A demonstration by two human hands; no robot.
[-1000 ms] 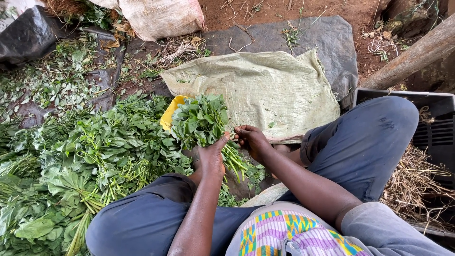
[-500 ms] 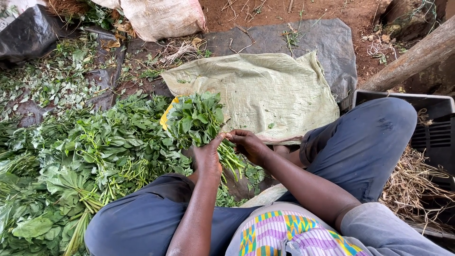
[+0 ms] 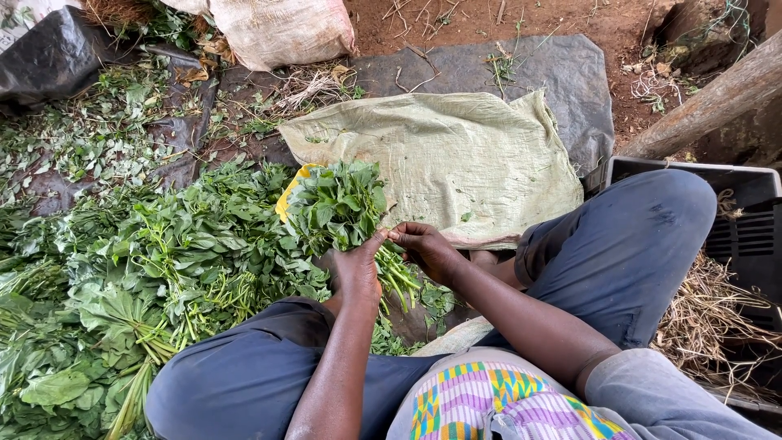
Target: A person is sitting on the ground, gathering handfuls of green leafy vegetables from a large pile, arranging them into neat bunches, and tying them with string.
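A bunch of green leafy stems stands between my knees, leaves pointing away from me. My left hand is wrapped around the stems just below the leaves. My right hand touches the same stems from the right, fingers pinched at the top of the stalks next to my left thumb. The cut stem ends stick out toward me under both hands. A yellow leaf shows at the bunch's left edge.
A big pile of loose greens covers the ground at left. A pale green woven sack lies flat ahead, over a grey sheet. A dark plastic crate and dry straw sit at right. A filled sack lies at the back.
The bunch and both hands have shifted slightly left and closer together. My right hand's fingers now pinch at the stems beside my left thumb.
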